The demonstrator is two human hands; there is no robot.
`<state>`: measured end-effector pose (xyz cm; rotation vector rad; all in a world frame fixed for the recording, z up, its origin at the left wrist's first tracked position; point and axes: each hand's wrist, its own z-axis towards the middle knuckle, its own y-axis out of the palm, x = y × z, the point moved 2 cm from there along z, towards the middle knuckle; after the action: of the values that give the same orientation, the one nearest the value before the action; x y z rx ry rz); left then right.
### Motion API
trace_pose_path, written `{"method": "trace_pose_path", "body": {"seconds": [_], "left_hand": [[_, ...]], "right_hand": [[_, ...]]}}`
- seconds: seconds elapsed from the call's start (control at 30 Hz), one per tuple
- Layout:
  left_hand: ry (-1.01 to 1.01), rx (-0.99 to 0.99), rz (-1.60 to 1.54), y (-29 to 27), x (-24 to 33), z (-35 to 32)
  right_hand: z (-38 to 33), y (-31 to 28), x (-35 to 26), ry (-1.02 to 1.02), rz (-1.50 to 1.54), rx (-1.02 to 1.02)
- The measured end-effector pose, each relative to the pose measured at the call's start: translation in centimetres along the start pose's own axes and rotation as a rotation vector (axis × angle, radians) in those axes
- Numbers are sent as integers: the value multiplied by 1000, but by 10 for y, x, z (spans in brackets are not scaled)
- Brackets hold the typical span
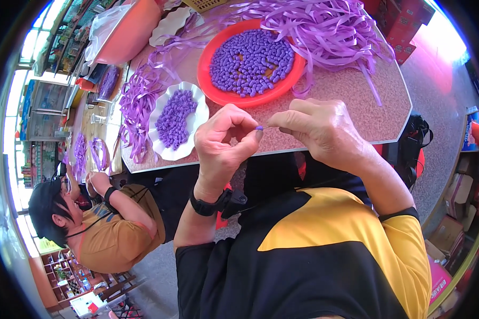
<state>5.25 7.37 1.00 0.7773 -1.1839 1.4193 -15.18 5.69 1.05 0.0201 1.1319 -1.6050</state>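
My left hand (223, 146) is raised just past the near table edge, thumb and forefinger pinching a small purple bead (259, 128). A thin needle-like piece (267, 127) runs from the bead to the closed fingertips of my right hand (324, 130); whether it is a needle or stiff thread is too small to tell. Beyond my hands, a round red tray (204, 80) holds many small purple beads (245, 61). Left of my left hand stands a white scalloped dish (198, 98) with more purple beads (174, 119) heaped in it.
Purple ribbons (330, 32) pile at the far right of the table (356, 117), and more ribbons (138, 106) lie at its left. A pink basin (130, 34) stands at the far left. Another person (117, 228) works at my left. A black bag (410, 143) hangs at the right.
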Motion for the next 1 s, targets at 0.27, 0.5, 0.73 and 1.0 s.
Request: {"method": "trace_pose_path", "body": {"seconds": [0.27, 0.5, 0.73, 1.0], "left_hand": [[-252, 70, -380, 29, -12, 1], [-305, 73, -552, 56, -11, 15], [-440, -62, -637, 97, -8, 26], [107, -452, 206, 153, 11, 75]], "right_hand": [[-21, 10, 14, 181, 308, 168], [-35, -4, 24, 182, 265, 239], [-47, -22, 37, 244, 477, 364], [-80, -94, 63, 474, 605, 804]]}}
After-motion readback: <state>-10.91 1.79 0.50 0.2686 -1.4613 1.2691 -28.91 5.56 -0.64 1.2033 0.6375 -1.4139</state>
